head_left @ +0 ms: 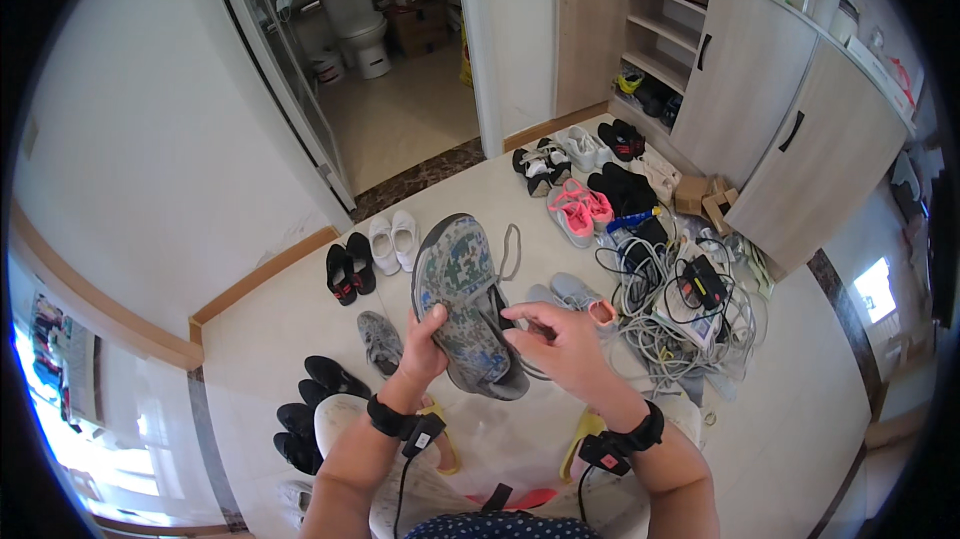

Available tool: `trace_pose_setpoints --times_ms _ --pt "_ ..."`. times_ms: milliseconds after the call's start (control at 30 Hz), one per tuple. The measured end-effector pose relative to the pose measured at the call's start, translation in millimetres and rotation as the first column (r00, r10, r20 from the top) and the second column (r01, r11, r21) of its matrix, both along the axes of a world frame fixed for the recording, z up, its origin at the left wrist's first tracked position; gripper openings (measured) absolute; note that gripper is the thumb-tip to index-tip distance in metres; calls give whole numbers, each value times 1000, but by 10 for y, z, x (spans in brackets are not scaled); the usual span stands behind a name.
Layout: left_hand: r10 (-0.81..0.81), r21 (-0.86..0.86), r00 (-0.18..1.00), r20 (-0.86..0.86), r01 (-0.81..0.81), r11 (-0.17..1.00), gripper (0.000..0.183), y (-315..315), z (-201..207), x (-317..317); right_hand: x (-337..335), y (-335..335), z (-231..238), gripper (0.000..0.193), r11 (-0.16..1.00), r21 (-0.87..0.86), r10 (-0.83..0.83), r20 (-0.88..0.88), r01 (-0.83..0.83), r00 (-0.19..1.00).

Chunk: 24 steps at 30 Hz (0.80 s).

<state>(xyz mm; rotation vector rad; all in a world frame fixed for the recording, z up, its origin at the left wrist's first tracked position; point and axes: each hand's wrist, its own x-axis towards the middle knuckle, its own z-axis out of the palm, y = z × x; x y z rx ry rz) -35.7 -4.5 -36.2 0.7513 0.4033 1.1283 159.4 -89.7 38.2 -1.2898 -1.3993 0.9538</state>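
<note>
A grey-green camouflage sneaker is tilted up in front of me, its opening turned to the right. My left hand grips it by the left side, with the thumb pressed on the camouflage face. At the opening, my right hand has its thumb and fingers drawn together against the shoe's edge. What sits between those fingertips is hidden. A grey shoelace loops up loosely above them. Each wrist wears a black strap with a small box and a cable.
Pairs of shoes line the floor, including white shoes, black shoes and pink-grey sneakers. Tangled cables are heaped to the right, near a wooden shoe cabinet. A grey shoe lies left of my hands.
</note>
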Motion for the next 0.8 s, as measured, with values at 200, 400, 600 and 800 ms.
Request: trace_pose_setpoints --times_ms 200,400,600,800 --pt "81 144 994 -69 -70 987 64 -74 116 25 -148 64 -49 32 994 45 -104 254 96 962" --pt "91 167 988 -122 -70 983 64 -95 123 26 -150 155 -206 27 989 136 -97 330 54 939" --pt "50 107 987 -151 -34 994 62 -113 42 12 -190 210 -306 20 991 121 -85 312 50 946" --pt "41 142 988 -150 -20 990 56 -84 26 -1 -76 205 -262 16 999 2 36 255 -37 966"
